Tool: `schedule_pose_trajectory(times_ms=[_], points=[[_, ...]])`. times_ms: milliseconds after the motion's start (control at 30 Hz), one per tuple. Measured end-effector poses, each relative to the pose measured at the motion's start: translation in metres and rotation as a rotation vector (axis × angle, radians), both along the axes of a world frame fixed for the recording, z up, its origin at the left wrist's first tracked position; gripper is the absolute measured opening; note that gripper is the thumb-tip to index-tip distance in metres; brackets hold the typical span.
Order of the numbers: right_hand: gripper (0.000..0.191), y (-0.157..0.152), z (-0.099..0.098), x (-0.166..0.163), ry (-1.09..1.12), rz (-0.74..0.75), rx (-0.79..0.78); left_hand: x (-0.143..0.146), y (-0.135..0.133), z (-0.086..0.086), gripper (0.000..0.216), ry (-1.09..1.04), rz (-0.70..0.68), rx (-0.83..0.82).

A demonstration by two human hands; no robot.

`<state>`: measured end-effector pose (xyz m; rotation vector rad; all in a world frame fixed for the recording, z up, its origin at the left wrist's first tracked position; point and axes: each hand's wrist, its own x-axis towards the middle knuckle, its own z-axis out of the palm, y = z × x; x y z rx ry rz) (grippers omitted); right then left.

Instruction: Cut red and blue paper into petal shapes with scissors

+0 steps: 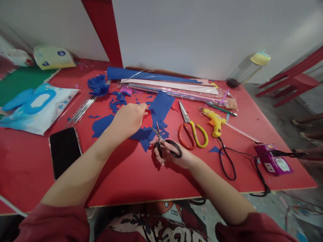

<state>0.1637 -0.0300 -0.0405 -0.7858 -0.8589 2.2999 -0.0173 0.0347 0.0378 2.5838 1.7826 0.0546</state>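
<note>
My right hand has its fingers through the black handles of a small pair of scissors. The blades point away from me and are slightly parted, above blue paper scraps. My left hand is closed in a pinch over the blue paper; what sits at its fingertips is too small to make out. A blue paper strip lies just beyond the blades, and cut blue pieces lie below. Another blue piece is partly hidden by my left forearm. Larger scissors with red and yellow handles rest to the right.
A yellow glue gun is wired toward a purple box at right. A phone, wipes pack, metal wires and blue paper flower lie left. Rolled blue paper lies at the back, near a bottle.
</note>
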Motion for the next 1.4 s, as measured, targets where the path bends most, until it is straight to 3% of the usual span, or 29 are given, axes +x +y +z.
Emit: schedule_pose_trajectory(times_ms=[367,867,1167,1400], points=[[0.047,0.000,-0.003,-0.002,0.022,-0.066,0.022,0.003,0.002,-0.014,0.025,-0.184,-0.037,-0.068],[0.048,0.001,0.001,-0.002,0.008,-0.096,0.051,0.004,-0.001,-0.014,0.023,-0.325,-0.117,-0.104],[0.046,0.000,0.001,-0.003,-0.048,-0.065,0.171,0.005,-0.002,-0.012,0.025,-0.317,-0.128,-0.154],[0.045,0.000,0.002,-0.006,-0.070,-0.147,0.264,0.007,-0.001,-0.017,0.025,-0.386,-0.111,-0.154]])
